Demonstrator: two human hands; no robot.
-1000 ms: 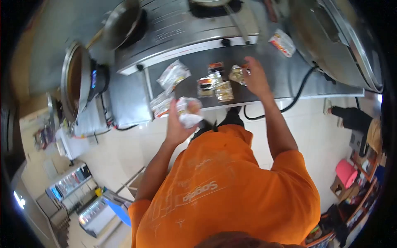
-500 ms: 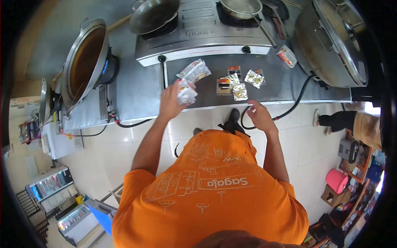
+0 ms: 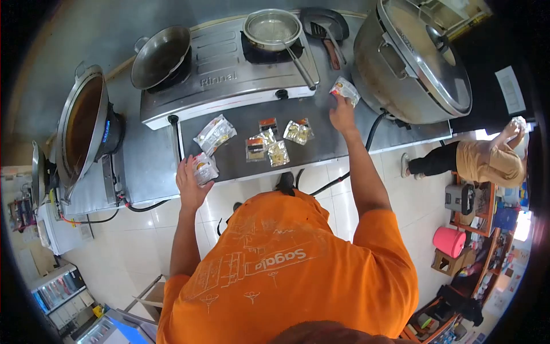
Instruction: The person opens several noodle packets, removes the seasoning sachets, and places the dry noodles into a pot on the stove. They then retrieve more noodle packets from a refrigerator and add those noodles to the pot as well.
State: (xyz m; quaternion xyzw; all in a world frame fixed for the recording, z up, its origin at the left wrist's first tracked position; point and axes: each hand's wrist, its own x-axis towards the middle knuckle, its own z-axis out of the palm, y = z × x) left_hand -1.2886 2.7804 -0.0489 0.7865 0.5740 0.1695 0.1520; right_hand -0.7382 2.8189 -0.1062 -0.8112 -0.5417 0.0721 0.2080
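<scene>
My left hand [image 3: 190, 186] has its fingers closed on a white packet [image 3: 204, 168] at the counter's front edge. Just beyond it lie more white packets [image 3: 215, 135], overlapping each other. My right hand [image 3: 343, 116] reaches across the counter, its fingertips closed on the near edge of a white-and-red packet [image 3: 346, 90] beside the large pot. Between the two hands is a group of small sachets: silver-gold ones [image 3: 278, 153] and black-and-orange ones with clear parts [image 3: 255, 149]. Another gold sachet [image 3: 296, 132] lies to their right. Printing on the packets is too small to read.
Behind the packets stands a gas stove [image 3: 229, 83] with a wok [image 3: 162, 57] and a strainer [image 3: 272, 28]. A large lidded pot [image 3: 378, 71] is at right, a wide pan of brown liquid [image 3: 86, 120] at left. Another person [image 3: 487, 160] stands at far right.
My right hand has moved from the counter's front edge out to the packet by the large pot. My left hand stays at its packet. The view has turned and shifted.
</scene>
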